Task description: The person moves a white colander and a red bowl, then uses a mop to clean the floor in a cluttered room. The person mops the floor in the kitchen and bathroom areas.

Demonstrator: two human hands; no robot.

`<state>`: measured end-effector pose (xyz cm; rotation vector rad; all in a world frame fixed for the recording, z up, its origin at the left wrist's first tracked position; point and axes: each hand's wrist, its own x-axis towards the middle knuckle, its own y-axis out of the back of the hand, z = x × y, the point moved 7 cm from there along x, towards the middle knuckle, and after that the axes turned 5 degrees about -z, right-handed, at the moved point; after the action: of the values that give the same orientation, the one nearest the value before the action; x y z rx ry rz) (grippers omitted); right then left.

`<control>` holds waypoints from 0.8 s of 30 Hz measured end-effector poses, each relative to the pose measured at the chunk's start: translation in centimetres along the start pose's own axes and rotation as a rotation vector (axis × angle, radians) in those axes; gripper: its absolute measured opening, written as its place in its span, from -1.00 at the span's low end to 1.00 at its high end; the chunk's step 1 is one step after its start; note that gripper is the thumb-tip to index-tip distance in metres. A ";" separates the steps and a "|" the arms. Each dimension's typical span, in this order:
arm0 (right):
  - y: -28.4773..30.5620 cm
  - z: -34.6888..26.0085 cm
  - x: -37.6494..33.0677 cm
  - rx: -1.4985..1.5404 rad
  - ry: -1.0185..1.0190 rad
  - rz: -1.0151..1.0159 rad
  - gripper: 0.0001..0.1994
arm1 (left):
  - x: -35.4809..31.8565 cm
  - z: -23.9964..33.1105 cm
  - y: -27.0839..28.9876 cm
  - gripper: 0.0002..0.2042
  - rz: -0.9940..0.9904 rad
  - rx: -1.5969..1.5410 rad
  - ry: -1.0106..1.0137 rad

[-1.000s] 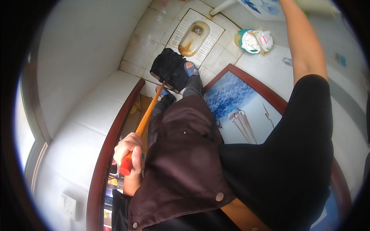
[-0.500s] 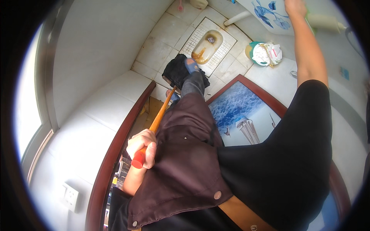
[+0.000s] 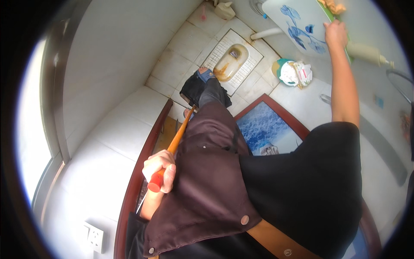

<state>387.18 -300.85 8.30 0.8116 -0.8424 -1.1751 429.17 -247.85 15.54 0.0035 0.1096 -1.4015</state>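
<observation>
Head view. Item: left hand (image 3: 158,167), fingers curled fully round a smooth, round wooden handle (image 3: 174,143), varnished orange-brown, a glossy red cap (image 3: 155,185) showing just below the fist. The hold near this end presumably lets the length reach floor level.

Item: black cloth-like piece (image 3: 193,88), ragged and matte, on the floor well beyond the left hand, at the handle's far end; the join is unclear. A blue sandal (image 3: 206,75) overlaps its upper edge; whether it presses down cannot be told.

Item: right hand (image 3: 336,34), arm outstretched, at the green edge of a flat white panel (image 3: 280,26) with blue flowers, perhaps for support; whether it grips or merely rests cannot be told.

Item: pale, rounded bottle (image 3: 364,52), just right of the right hand. Crumpled orange cloth (image 3: 334,6), just beyond it.

Item: glazed squat toilet (image 3: 243,55), brown-stained, oval, ridged surround; on the floor between the hands' directions.
</observation>
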 end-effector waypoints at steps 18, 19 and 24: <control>-3.3 2.1 1.5 -0.068 -0.107 -0.138 -0.44 | -2.5 0.6 3.5 -0.83 -0.057 0.019 -0.063; -3.0 1.5 1.8 -0.067 -0.107 -0.128 -0.45 | -2.2 0.7 3.5 -0.83 -0.057 0.022 -0.065; -3.1 1.7 1.9 -0.116 -0.022 -0.176 -0.49 | -2.3 0.5 5.5 -0.81 0.041 -0.037 0.011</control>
<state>384.66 -303.48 6.63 0.7902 -0.7248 -1.3771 434.28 -244.73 15.85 -0.0169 0.1439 -1.3587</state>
